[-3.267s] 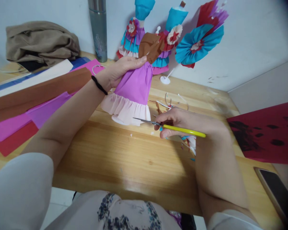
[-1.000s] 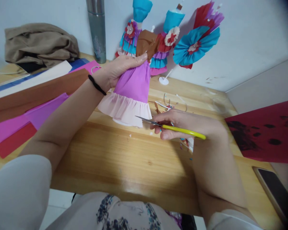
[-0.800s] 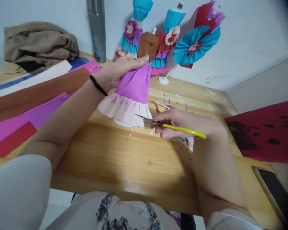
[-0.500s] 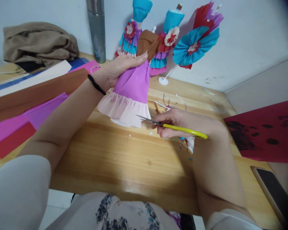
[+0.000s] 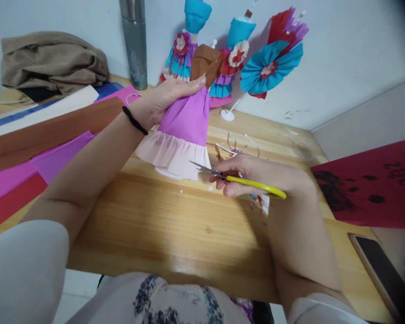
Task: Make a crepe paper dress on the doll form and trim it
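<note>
My left hand is closed around the waist of a small paper dress, thumb in front and the other fingers hidden behind. The dress has a brown top, a purple skirt and a pale pink ruffle along its hem. It stands tilted over the wooden table. In my right hand is a pair of scissors with yellow handles. Their blades point left, slightly apart, in front of the lower right part of the ruffle. Whether the blades touch the paper I cannot tell.
Behind stand several small paper dresses in blue, red and purple, one with a big blue fan flower. A bottle, brown cloth and coloured paper sheets lie left and back. Paper scraps, a red bag and a phone are right.
The whole view has shifted slightly. Both hands keep their hold on the dress and the scissors, with hardly any movement between them.
</note>
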`<state>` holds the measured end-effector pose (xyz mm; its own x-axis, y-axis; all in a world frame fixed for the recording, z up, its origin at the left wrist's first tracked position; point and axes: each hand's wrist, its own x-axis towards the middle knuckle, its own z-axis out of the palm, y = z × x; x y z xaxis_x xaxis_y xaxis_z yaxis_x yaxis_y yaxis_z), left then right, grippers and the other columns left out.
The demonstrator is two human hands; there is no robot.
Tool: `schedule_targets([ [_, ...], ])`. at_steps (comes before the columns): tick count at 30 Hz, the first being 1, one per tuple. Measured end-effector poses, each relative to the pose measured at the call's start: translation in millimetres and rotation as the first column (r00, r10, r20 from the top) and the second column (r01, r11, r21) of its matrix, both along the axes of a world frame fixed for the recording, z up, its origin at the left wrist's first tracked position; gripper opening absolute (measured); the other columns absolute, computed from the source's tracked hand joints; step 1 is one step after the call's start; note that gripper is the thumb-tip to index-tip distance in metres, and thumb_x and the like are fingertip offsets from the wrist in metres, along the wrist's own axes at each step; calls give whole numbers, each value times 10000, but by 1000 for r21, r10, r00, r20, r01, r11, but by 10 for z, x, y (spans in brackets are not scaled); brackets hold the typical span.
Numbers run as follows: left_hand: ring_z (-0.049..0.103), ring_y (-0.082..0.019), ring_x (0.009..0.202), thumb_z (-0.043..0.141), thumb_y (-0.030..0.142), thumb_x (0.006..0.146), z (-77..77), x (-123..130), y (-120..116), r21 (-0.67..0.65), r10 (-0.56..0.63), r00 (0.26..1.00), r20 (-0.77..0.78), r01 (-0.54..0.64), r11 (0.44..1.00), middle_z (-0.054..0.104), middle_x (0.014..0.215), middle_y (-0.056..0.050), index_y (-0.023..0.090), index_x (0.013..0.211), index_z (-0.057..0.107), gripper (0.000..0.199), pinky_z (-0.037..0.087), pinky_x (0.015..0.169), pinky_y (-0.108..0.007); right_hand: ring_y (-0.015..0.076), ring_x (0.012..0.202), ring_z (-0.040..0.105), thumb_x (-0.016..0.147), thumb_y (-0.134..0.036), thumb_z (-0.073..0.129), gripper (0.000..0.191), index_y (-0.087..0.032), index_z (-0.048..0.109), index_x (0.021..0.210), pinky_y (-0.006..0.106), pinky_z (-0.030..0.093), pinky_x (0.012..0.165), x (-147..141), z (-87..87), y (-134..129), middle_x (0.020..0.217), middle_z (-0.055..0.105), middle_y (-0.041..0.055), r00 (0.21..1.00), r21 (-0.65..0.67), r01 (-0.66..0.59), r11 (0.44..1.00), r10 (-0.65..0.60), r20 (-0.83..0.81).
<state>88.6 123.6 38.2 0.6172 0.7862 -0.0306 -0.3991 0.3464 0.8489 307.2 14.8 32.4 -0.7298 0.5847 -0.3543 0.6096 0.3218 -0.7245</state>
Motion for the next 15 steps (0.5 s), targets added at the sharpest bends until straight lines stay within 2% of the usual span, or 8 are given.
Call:
schedule_targets([
  [4, 602, -124, 643, 533, 251, 1035, -69, 12, 96, 27, -13, 999, -33, 14, 1000, 682, 710, -68, 123, 794, 645, 294, 507, 788, -304, 103, 620, 433, 863, -794, 537, 663, -136, 617, 856, 231, 339, 555, 23, 13, -10, 695, 539, -1, 1000, 30, 0, 1000, 0, 2],
  [8, 621, -146, 712, 507, 245, 1034, -131, 35, 176, -3, 37, 999, -24, -37, 999, 694, 704, -59, 167, 808, 677, 293, 507, 813, -306, 106, 630, 444, 886, -768, 530, 642, -134, 627, 863, 230, 343, 562, 40, 52, -28, 705, 559, 4, 1000, 58, 2, 998, -2, -4],
  [15, 686, -164, 769, 483, 269, 1034, -70, 27, 128, -52, 106, 989, -104, -111, 992, 690, 759, -50, 125, 881, 710, 309, 508, 780, -309, 113, 630, 514, 897, -698, 576, 564, -141, 658, 915, 226, 406, 575, 80, 60, -12, 719, 624, 20, 1000, 68, -2, 998, 4, -16],
])
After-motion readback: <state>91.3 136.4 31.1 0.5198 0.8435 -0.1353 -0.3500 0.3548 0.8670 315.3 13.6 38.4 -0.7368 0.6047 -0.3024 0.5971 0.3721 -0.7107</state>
